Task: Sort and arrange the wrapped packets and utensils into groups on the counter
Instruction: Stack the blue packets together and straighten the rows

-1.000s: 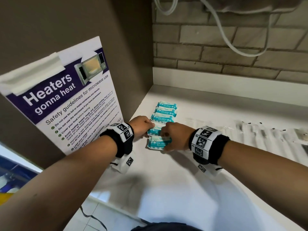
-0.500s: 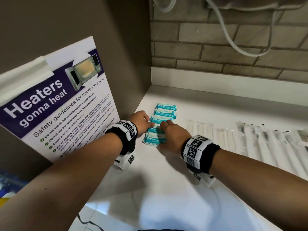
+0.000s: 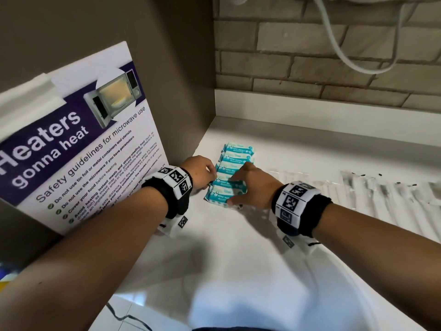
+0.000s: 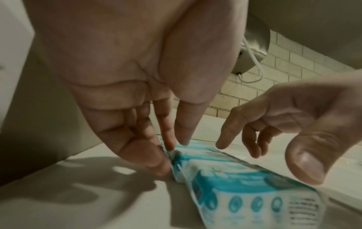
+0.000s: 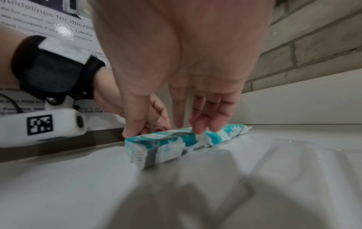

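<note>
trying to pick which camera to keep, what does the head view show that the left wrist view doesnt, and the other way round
Only the head view shows the whole column of wipe packets, the row of clear-wrapped utensils to its right, the microwave poster and both wristbands.

Only the left wrist view shows, from below, the left hand's fingertips touching the packets' left end, and the barcode side of the nearest packet.

Both show the left hand, the right hand, the white counter, the brick wall and a white cable.

Teal-white wipe packets (image 3: 232, 177) in a column, clear-wrapped utensils (image 3: 372, 194) rightward — flat
</note>
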A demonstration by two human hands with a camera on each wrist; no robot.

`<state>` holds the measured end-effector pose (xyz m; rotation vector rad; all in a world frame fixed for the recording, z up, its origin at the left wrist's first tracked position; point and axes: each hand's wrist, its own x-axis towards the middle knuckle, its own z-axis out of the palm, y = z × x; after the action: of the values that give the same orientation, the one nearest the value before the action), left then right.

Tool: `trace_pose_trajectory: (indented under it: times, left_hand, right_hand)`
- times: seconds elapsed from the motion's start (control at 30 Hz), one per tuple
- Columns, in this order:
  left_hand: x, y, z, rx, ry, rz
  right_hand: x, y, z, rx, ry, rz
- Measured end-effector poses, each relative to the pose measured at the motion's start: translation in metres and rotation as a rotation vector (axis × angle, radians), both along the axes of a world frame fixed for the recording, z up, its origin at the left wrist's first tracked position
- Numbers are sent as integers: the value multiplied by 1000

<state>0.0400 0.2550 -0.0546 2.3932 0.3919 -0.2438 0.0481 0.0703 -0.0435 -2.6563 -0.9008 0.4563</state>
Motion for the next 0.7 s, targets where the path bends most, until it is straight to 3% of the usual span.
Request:
trace_pose_trajectory:
  times: [0.47, 0.7]
  left_hand:
    - [6, 11, -10, -67, -42, 18]
    - [8, 10, -7, -67, -31, 6]
  right_hand:
    - [-4, 14, -3, 45, -76, 229]
    - [-4, 15, -3, 32, -76, 256]
